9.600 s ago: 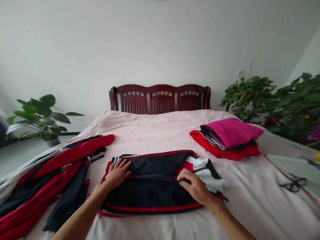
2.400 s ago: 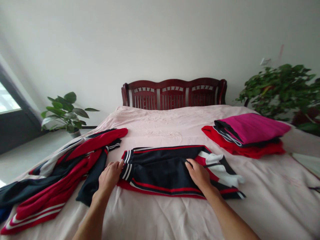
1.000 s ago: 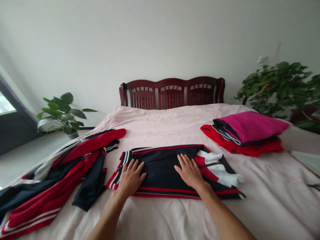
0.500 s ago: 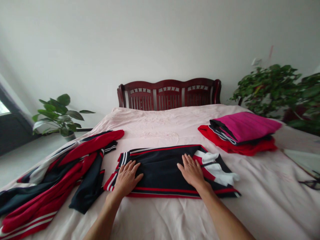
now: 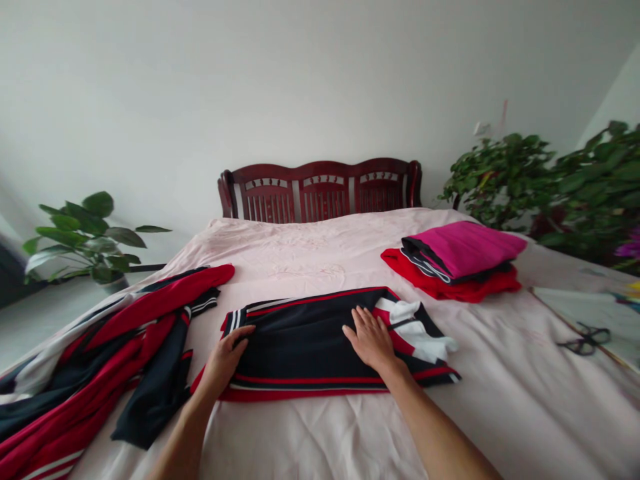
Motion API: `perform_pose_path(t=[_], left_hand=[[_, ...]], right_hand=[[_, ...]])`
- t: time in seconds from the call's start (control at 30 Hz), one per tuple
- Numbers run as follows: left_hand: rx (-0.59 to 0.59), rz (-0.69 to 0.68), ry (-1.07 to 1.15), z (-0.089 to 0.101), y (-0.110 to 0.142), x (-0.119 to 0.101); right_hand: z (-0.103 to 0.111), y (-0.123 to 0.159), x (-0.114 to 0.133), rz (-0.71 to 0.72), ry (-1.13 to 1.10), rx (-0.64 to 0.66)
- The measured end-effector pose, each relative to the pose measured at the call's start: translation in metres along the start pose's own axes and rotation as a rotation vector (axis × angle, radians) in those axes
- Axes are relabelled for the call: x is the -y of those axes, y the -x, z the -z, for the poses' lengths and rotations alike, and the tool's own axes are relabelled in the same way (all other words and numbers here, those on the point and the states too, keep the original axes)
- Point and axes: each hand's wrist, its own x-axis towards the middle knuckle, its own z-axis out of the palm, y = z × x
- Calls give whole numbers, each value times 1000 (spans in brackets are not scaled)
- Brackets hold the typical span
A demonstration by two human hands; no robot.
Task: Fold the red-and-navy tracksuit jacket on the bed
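Note:
A folded navy garment [image 5: 305, 340] with red and white stripes lies on the pink bed sheet [image 5: 320, 260] in front of me. My left hand [image 5: 224, 360] curls over its left edge, fingers closed around the striped end. Flat on the cloth's right-centre rests my right hand [image 5: 369, 339], fingers stretched out, beside a bunched white part [image 5: 420, 330] of the garment.
A heap of unfolded red, navy and white clothes [image 5: 95, 353] covers the bed's left side. A folded stack, magenta on red [image 5: 460, 260], sits at the back right. Black scissors [image 5: 585, 339] lie on paper at the right. Potted plants [image 5: 550, 187] flank the wooden headboard [image 5: 320, 190].
My left hand slid from lying flat on the garment to its left edge and curled round it. My right hand stays flat. The view swung slightly right.

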Motion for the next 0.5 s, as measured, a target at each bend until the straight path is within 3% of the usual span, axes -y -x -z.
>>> perform_pose_path(t=[0.3, 0.5], left_hand=[[-263, 238, -221, 0, 1, -2], [-140, 405, -361, 6, 0, -4]], right_hand=[[1, 0, 1, -12, 13, 11], [3, -1, 2, -14, -5, 11]])
